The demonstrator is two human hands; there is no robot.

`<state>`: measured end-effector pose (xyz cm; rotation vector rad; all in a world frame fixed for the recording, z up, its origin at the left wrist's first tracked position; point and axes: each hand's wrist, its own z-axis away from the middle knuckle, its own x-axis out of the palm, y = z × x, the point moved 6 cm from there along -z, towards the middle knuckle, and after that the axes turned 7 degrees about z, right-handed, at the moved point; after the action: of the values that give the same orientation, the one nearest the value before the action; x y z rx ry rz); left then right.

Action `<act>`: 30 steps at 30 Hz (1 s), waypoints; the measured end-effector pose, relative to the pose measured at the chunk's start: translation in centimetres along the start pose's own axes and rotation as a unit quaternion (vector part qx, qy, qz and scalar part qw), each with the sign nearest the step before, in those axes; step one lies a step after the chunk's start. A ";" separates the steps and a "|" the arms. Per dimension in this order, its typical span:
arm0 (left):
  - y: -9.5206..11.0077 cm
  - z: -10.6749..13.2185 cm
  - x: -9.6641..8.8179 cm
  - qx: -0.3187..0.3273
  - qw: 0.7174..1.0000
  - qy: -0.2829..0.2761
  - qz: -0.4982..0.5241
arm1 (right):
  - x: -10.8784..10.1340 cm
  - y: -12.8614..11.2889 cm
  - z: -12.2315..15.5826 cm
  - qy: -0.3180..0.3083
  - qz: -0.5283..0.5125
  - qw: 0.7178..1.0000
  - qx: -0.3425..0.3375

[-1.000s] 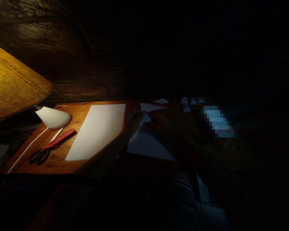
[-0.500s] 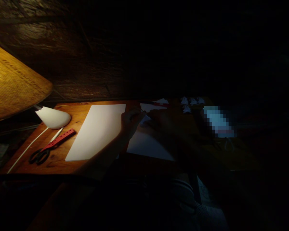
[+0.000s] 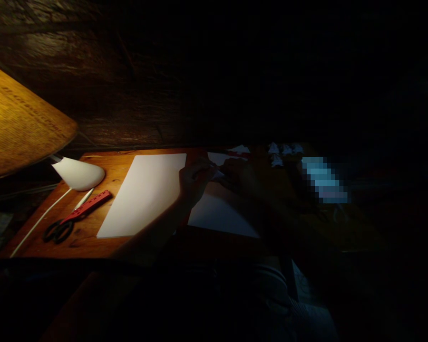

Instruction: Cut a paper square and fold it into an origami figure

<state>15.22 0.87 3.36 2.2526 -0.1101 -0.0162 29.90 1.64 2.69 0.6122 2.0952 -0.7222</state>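
The scene is very dark. My left hand (image 3: 194, 176) and my right hand (image 3: 237, 173) meet over the far end of a white paper sheet (image 3: 221, 213) on a wooden table (image 3: 114, 168). Both hands have their fingers curled together on a small folded piece of white paper (image 3: 217, 174) between them. Most of that small paper is hidden by the fingers. A larger white sheet (image 3: 144, 194) lies flat just left of my left forearm.
A lit lamp shade (image 3: 17, 128) and its white base (image 3: 79, 174) stand at the left, with a white cord (image 3: 39, 221). Scissors (image 3: 59, 230) and a red ruler (image 3: 89, 205) lie beside them. Small folded paper pieces (image 3: 281, 153) and paper scraps (image 3: 228, 156) sit at the table's far edge.
Both hands have closed in over the small folded paper, covering more of it. My left hand shifted slightly right and toward me. Nothing else moved.
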 end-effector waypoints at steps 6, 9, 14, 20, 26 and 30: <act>0.1 0.0 0.1 -0.002 1.000 -0.001 0.013 | 0.0 0.0 0.0 0.001 0.002 1.000 0.000; 0.0 0.0 0.1 -0.005 1.000 -0.003 0.025 | 0.0 -0.1 -0.1 -0.007 0.001 1.000 0.000; 0.0 0.1 -0.1 -0.003 1.000 0.001 0.004 | -0.1 -0.2 -0.2 -0.021 0.017 1.000 0.011; -0.3 0.1 -0.3 -0.003 1.000 0.013 0.007 | 0.2 -0.3 -0.1 -0.027 0.012 1.000 0.006; -0.3 0.2 -0.2 0.015 0.999 -0.010 0.033 | 0.2 -0.2 0.0 -0.045 0.056 0.997 -0.010; 0.0 0.5 0.3 0.031 0.997 -0.046 0.060 | -0.1 -0.5 -0.1 -0.046 0.084 0.995 -0.018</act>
<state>15.45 0.49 3.01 2.3039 -0.2998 -0.0530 29.56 1.35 2.99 0.7111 1.9413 -0.6056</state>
